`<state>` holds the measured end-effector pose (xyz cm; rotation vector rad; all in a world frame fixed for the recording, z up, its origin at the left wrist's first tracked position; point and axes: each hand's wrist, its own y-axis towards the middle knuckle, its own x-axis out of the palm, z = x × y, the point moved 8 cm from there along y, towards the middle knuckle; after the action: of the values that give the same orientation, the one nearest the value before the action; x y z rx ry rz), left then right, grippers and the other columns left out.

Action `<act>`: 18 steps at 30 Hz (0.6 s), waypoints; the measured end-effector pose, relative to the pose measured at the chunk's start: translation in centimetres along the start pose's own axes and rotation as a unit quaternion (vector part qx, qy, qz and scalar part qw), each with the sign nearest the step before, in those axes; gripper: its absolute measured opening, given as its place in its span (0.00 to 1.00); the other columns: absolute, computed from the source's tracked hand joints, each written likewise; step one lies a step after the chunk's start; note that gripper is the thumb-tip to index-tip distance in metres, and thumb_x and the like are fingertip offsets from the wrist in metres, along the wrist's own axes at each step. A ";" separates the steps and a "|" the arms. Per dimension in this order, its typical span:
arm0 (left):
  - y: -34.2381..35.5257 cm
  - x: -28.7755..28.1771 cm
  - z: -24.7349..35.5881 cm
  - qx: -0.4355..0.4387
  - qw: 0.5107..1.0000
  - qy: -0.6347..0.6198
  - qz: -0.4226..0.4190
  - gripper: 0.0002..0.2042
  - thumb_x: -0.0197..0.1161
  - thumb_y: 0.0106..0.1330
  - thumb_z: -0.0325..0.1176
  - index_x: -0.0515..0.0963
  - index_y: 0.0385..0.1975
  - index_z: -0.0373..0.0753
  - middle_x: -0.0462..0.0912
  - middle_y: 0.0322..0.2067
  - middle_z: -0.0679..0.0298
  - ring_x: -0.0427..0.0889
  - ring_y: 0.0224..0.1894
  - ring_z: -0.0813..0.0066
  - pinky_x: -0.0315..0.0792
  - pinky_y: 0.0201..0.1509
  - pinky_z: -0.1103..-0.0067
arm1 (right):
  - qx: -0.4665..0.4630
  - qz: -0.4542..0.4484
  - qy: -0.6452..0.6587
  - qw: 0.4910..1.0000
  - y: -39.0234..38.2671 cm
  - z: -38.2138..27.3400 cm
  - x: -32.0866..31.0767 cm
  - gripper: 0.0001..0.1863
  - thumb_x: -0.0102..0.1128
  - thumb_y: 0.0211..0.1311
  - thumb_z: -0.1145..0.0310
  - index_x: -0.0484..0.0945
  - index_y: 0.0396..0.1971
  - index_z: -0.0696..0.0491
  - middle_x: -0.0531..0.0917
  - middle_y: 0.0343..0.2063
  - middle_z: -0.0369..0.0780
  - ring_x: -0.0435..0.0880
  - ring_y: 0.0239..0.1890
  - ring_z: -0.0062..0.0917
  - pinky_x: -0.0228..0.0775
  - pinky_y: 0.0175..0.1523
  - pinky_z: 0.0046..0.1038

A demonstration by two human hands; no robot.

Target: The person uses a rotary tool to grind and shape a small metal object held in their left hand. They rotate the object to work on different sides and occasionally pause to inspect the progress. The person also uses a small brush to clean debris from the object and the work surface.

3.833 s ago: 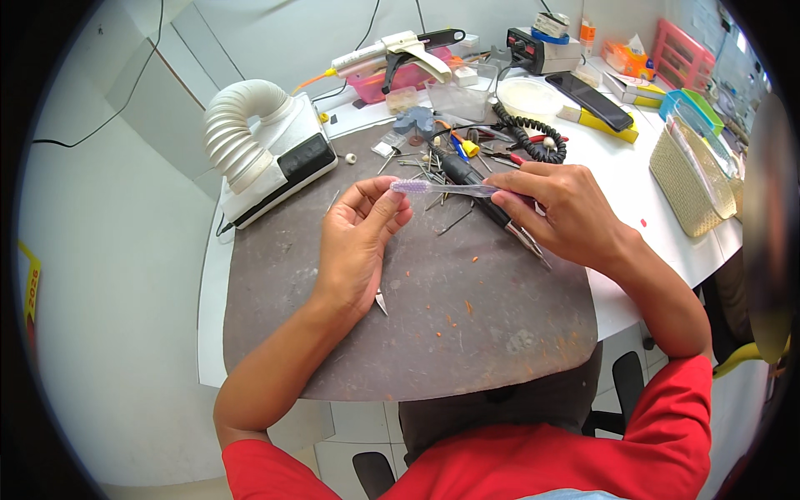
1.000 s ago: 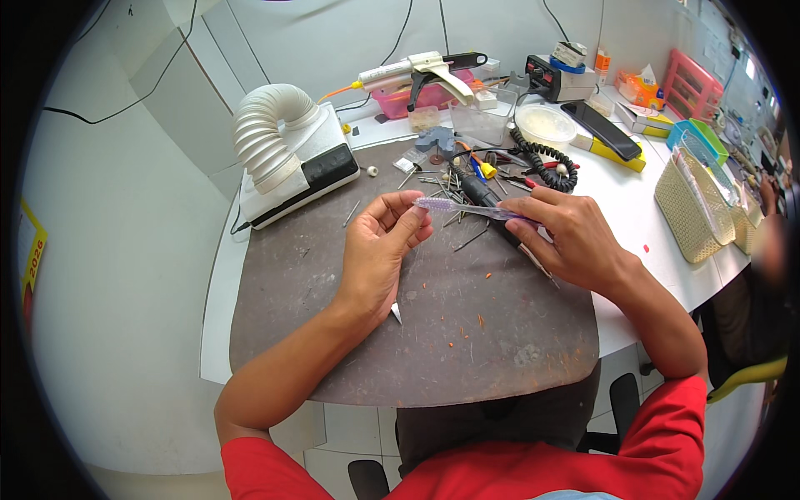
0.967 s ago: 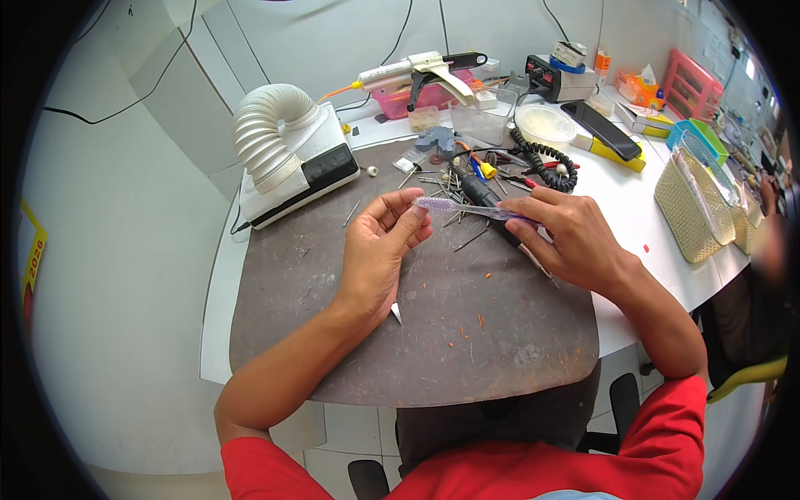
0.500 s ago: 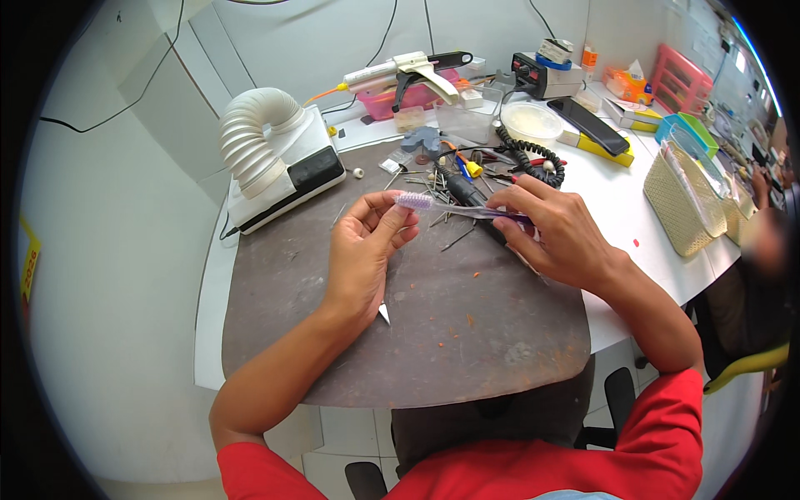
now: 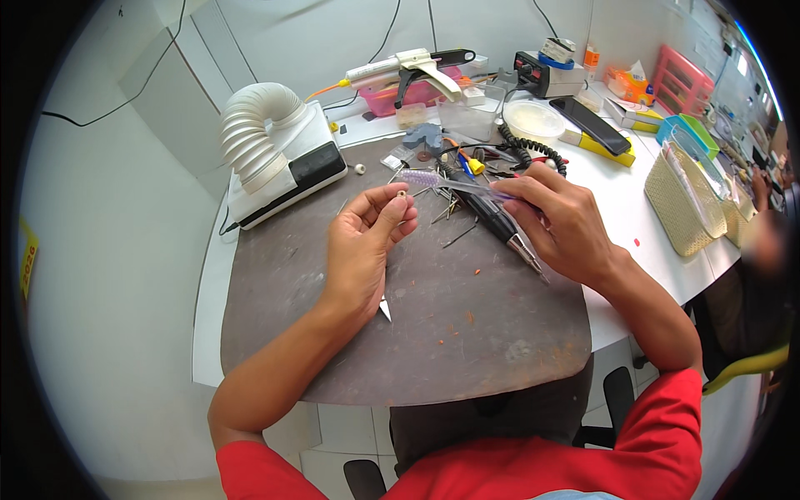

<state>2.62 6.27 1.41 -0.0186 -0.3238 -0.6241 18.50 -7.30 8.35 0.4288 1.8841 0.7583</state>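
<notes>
My left hand pinches a tiny beige piece between thumb and fingertips; its exact kind is too small to tell. My right hand is closed round the handle of a toothbrush with pale purple bristles. The brush head hovers just above the pinched piece, bristles apart from it. Beneath the toothbrush a black rotary handpiece with a silver tip lies on the brown mat. A pointed, shiny blade tip shows beside my left wrist; its other end is hidden.
A white suction unit with a ribbed hose stands at the left. Several thin metal burs lie behind my hands. Farther back are a glue gun, a round tub and a phone; a woven basket stands right.
The brush head has lifted off my left fingertips, upward and slightly right, uncovering the tiny piece. My right hand has tilted and risen a little; my left hand has barely moved.
</notes>
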 end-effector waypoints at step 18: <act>0.1 -0.6 -0.4 -0.006 1.000 -0.021 0.015 0.12 0.63 0.65 0.28 0.77 0.44 0.30 0.81 0.37 0.62 0.80 0.38 0.79 0.76 0.49 0.81 | -0.037 -0.056 -0.093 0.993 -0.1 0.2 0.6 0.15 0.63 0.56 0.76 0.81 0.45 0.54 0.79 0.24 0.39 0.76 0.20 0.26 0.69 0.24 0.26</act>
<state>2.38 6.62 0.87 -0.0482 -0.3596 -0.5962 18.38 -6.97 7.83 0.3332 1.6866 0.6865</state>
